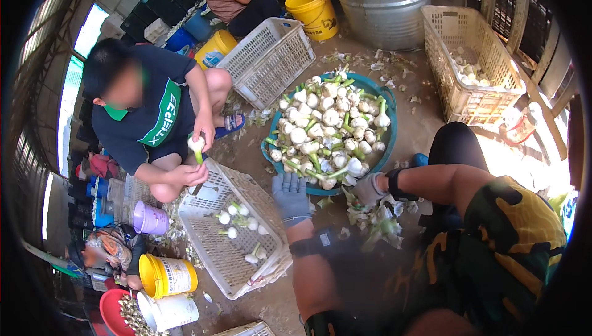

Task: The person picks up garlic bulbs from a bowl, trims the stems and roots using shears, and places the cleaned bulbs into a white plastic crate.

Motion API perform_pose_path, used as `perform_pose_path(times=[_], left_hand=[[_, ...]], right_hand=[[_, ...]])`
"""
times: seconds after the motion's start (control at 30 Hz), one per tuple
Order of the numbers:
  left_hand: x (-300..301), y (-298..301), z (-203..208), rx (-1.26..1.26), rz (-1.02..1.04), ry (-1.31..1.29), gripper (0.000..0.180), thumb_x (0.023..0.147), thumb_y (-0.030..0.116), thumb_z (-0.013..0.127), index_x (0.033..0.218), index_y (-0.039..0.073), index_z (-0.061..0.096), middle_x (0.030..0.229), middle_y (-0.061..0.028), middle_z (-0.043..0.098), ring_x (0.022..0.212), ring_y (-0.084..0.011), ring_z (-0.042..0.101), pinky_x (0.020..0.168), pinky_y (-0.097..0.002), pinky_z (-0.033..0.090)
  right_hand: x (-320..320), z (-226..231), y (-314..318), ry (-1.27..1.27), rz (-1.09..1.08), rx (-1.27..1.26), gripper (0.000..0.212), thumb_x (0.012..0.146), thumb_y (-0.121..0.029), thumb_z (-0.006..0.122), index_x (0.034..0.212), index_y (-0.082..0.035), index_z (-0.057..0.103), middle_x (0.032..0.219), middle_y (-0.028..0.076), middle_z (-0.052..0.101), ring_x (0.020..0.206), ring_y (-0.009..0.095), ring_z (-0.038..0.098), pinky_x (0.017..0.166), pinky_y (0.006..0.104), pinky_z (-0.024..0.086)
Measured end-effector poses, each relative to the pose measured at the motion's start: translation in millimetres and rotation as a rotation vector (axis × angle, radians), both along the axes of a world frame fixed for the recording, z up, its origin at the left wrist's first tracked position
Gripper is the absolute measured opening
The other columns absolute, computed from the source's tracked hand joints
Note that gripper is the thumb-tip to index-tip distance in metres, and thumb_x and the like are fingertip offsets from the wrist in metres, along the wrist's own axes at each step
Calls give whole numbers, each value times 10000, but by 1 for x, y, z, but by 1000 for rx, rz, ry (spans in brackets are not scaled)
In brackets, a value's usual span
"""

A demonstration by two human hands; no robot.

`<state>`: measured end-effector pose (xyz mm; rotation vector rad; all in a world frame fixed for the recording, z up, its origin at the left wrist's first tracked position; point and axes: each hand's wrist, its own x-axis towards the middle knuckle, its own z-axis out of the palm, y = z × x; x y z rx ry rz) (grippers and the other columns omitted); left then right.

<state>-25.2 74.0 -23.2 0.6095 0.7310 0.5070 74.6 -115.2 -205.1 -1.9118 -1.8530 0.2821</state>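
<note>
While garlic bulbs (330, 119) lie just beyond the fingers, my left hand (291, 201) points forward, fingertips slightly parted; my right hand's (370, 190), I cannot tell.

Head view: fisheye, from head height, facing down and forward.
Near range: left hand (291, 198), right hand (369, 190).
Far range: metal tub (385, 18), upper edge.
</note>
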Motion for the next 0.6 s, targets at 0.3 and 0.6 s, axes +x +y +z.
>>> perform_pose_path(times=[0.3, 0.6], left_hand=[[-17, 8, 10, 182, -62, -20, 286, 890, 267, 515, 1098, 71, 525, 999, -61, 580, 932, -202, 557, 813, -362, 444], [0, -17, -2, 488, -258, 187, 298, 848, 253, 583, 1081, 77, 525, 973, -51, 564, 878, -171, 566, 729, -318, 470]], right_hand=[[30, 119, 14, 81, -657, -114, 321, 770, -246, 572, 985, -9, 598, 834, 192, 630, 798, 314, 630, 669, 412, 494], [30, 104, 23, 158, -774, -270, 412, 666, -89, 623, 1058, 7, 540, 877, 208, 612, 874, 331, 606, 736, 414, 478]])
